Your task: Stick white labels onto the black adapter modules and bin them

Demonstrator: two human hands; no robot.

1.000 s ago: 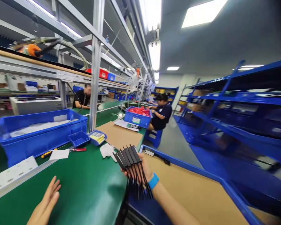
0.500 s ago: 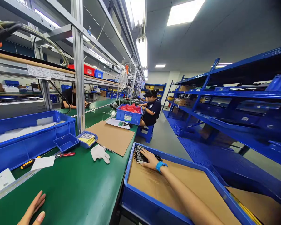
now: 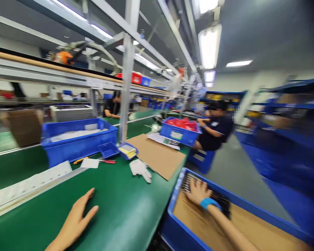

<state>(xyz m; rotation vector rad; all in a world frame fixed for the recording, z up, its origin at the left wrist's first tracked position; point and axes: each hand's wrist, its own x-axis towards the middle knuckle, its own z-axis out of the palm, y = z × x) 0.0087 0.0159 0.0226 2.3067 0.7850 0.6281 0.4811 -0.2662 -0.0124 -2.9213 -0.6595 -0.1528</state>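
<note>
My right hand (image 3: pixel 198 191), with a blue band (image 3: pixel 210 203) at the wrist, lies with fingers spread over a row of dark, slim parts (image 3: pixel 221 202). Motion blur hides their exact kind, and I cannot tell whether the fingers grip one. These parts sit at the far end of a large blue bin (image 3: pixel 191 240) lined with brown cardboard (image 3: pixel 253 232). My left hand (image 3: pixel 74 219) is over the green bench (image 3: pixel 115 212), thumb and fingers apart, holding nothing. Beyond it a white glove (image 3: pixel 140 170) lies on the bench beside a cardboard sheet (image 3: pixel 159 155).
A long blue bin (image 3: pixel 78 144), a small blue tray (image 3: pixel 108 150), a tray of yellow labels (image 3: pixel 128 151) and a red screwdriver (image 3: pixel 109 161) line the bench. A metal post (image 3: pixel 127 76) rises behind them. A seated person (image 3: pixel 216 125) works beside a crate of red bags (image 3: pixel 179 134).
The view has swung left, so the bench and bin appear further right. My left hand has come further into view. My right hand stays on the dark parts, fingers more spread.
</note>
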